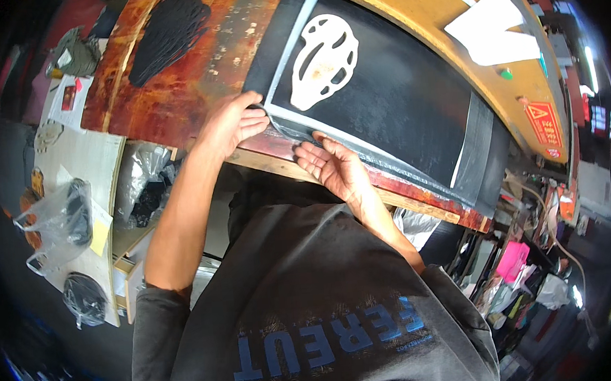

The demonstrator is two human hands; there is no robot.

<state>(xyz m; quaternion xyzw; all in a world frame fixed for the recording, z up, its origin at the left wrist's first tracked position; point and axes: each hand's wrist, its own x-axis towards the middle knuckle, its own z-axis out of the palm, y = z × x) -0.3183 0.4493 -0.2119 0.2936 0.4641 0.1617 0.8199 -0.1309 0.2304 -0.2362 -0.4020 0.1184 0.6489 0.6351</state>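
Observation:
A thin black sheet lies on the worktable, its near edge lifted a little between my hands. My left hand pinches that edge at the sheet's near left corner, thumb and forefinger closed on it. Further right along the same edge is my right hand, palm turned up, fingers curled and thumb against the sheet's rim. On top of the sheet rests a cream-coloured flat template with several cut-out openings. A pale grey strip runs along the sheet's left side.
A yellow machine beam with white papers spans the far side. Black stringy material lies on the reddish-brown board. At left, a side table bears plastic bags. Cluttered shelves stand at right.

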